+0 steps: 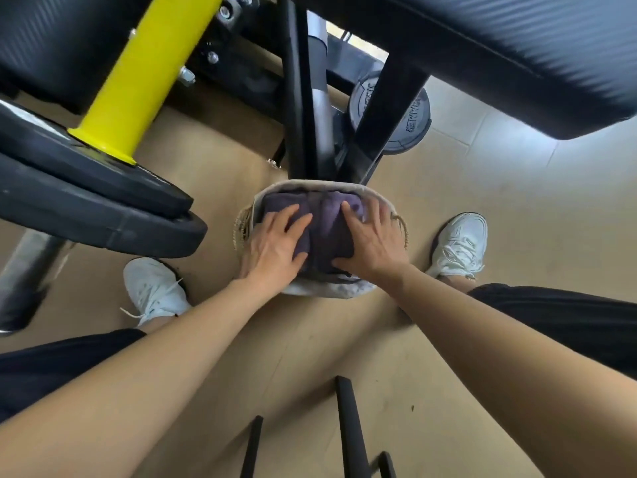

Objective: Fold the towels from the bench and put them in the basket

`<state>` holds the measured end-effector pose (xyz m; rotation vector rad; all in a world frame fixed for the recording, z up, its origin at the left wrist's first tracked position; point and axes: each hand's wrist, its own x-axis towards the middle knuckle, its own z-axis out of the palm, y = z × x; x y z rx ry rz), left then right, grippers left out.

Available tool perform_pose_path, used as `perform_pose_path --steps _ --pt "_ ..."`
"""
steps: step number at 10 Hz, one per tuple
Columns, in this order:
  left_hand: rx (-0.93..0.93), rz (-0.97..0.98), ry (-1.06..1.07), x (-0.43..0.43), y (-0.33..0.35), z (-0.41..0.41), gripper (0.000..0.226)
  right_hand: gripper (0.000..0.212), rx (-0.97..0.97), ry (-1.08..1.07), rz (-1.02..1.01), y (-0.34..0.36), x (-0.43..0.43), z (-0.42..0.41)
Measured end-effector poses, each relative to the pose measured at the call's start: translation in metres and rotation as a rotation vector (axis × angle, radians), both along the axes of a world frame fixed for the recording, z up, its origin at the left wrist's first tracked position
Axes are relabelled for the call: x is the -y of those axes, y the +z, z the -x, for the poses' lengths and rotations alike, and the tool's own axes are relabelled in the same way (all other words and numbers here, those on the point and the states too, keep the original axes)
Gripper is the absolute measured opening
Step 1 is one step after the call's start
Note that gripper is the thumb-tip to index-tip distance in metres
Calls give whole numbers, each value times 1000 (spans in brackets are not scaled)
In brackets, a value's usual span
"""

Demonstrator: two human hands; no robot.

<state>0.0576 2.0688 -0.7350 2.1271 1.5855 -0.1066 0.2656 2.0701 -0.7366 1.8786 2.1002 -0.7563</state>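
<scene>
A woven basket [312, 185] with a pale cloth liner stands on the floor between my feet. Folded dark purple towels [325, 236] fill it, side by side. My left hand [275, 241] lies flat on the left towel, fingers spread and fairly straight. My right hand [370, 239] presses on the right towel with its fingers spread, the thumb low against the towel's near edge. The bench pad [517, 53] is overhead at the upper right, and no towel shows on it.
Black weight plates [103, 208] on a yellow sleeve [144, 74] jut in close at the left. A black machine frame [303, 98] rises right behind the basket, with another plate [406, 122] on the floor. My white shoes [155, 291] [460, 243] flank the basket. Black bars [348, 429] lie near me.
</scene>
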Motion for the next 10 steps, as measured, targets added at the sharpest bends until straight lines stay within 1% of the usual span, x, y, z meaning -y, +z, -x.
perform_pose_path --steps 1,2,3,5,6,7,8,9,10 --pt "-93 109 -78 3 -5 13 84 118 1 205 -81 -1 0 1" --pt "-162 225 -99 -5 -13 11 84 117 10 240 -12 -12 2 -4" --pt "-161 250 -125 -8 -22 8 88 119 101 206 10 -21 0 -4" --pt "-188 267 -131 -12 -27 8 87 122 94 117 33 -29 -10 5" --pt "-198 262 -142 -13 -17 7 85 122 108 139 39 -25 -12 6" --pt "-169 258 -134 -13 1 8 81 120 140 174 70 -8 -16 8" --pt "-119 234 -120 -9 24 14 75 113 107 215 84 16 -11 2" --pt "-85 221 -84 0 49 21 70 94 87 204 64 42 -1 -7" --pt "-67 259 -76 6 73 30 57 61 95 192 95 67 11 -14"
